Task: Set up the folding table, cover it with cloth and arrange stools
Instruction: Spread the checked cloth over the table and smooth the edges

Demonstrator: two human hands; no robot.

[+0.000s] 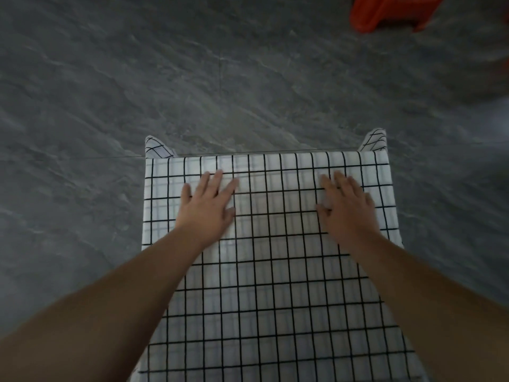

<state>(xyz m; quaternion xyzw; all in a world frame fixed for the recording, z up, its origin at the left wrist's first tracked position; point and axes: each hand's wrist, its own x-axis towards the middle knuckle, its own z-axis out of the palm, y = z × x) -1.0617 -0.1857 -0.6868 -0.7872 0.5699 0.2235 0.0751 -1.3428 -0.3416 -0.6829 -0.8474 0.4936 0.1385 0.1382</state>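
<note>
Hands both flat, nothing gripped. Left hand (205,204) lies palm-down on the cloth (275,299), fingers straight and spread. That reads as pressing or smoothing, not holding. Past its fingertips and to their left, the cloth's far-left corner (157,148) droops over the edge.

Cloth runs under and between both palms. Grid lines look mostly straight, so my guess is the drape sits roughly square. Folding table itself is hidden underneath; only a flat rectangular outline shows.

Right hand (345,206) does the same: palm-down, fingers extended, slightly blurred, holding nothing. Far-right corner (376,140) hangs just beyond its fingertips. Symmetric palms likely pin the cloth while flattening creases evenly on both sides.

Orange-red stool (391,12) sits well beyond and right of the right hand, on the grey floor (82,106). It is apart from the table and cut off by the frame, so stools look not yet arranged.

Containers: none in view.
</note>
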